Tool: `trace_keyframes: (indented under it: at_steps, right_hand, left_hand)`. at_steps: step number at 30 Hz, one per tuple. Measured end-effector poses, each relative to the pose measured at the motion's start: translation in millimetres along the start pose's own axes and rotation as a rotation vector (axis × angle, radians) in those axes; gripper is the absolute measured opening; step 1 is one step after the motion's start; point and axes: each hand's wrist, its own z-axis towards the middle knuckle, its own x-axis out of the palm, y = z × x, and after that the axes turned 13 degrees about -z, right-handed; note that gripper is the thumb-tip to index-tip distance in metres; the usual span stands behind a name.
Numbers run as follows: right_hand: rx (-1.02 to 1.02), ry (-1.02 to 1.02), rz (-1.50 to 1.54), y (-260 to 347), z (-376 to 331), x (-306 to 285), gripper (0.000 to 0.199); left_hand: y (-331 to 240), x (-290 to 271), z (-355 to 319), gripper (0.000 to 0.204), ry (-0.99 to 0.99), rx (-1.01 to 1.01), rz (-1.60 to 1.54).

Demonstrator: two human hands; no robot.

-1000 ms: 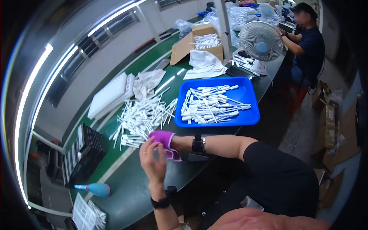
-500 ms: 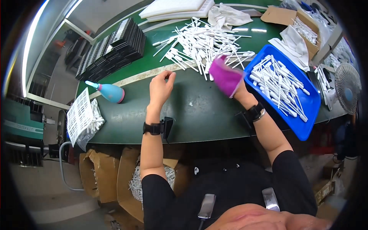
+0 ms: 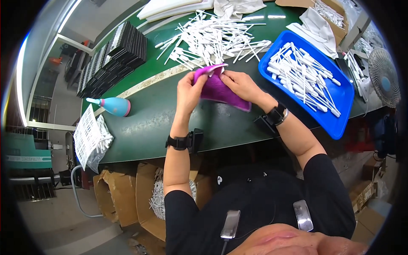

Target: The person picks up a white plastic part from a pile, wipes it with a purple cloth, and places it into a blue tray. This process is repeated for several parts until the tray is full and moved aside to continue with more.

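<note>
A purple cloth [image 3: 222,91] hangs between my two hands above the near part of the green table. My left hand [image 3: 188,91] pinches its upper left edge between thumb and fingers. Gripping the upper right part is my right hand [image 3: 245,87], with its thumb toward the middle. Something white shows at the cloth's upper fold, too small and covered to tell. Just beyond the hands lies a loose pile of white foam-tipped swabs [image 3: 212,40]. To the right of my right hand is a blue tray [image 3: 338,131] holding many more white swabs [image 3: 302,78].
On the left stand stacked black trays [image 3: 112,57], a blue squeeze bottle [image 3: 115,106] and a bag of swabs with a printed sheet [image 3: 87,138]. White cloths [image 3: 316,32], an open carton [image 3: 293,3] and a small fan [image 3: 383,76] are at right. Cardboard boxes [image 3: 114,197] sit below the table.
My right hand has brought the purple cloth left and nearer, away from the swab pile. My left hand has moved right and now grips the cloth too. The whole view has shifted slightly.
</note>
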Motion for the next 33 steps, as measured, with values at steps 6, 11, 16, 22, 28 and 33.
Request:
trace_keyframes:
  at_steps: [6, 11, 16, 22, 28, 33]
  right_hand:
    - [0.223, 0.431, 0.512, -10.0, -8.7, 12.7, 0.026]
    - [0.563, 0.612, 0.994, 15.5, -13.8, 0.8, 0.025]
    - [0.47, 0.446, 1.499, 7.9, -7.4, -12.8, 0.026]
    - [0.363, 0.225, 1.299, -19.3, -0.4, -20.6, 0.029]
    - [0.257, 0.198, 1.11, -80.4, -2.6, 7.6, 0.042]
    - [0.059, 0.095, 0.995, -87.6, 3.3, 19.5, 0.041]
  left_hand:
    - [-63.7, 25.3, -20.4, 0.026, 0.119, 0.225, 0.484]
    - [-93.9, 45.2, -54.3, 0.022, 0.245, 0.411, 0.691]
    - [-101.7, 15.6, -36.8, 0.025, -0.08, 0.299, 0.308]
    - [-11.7, -9.7, 63.5, 0.023, -0.093, 0.35, 0.669]
    - [15.4, 37.3, 97.7, 0.031, 0.055, 0.112, 0.854]
    - [14.7, 26.6, 80.8, 0.035, 0.141, -0.048, 0.81]
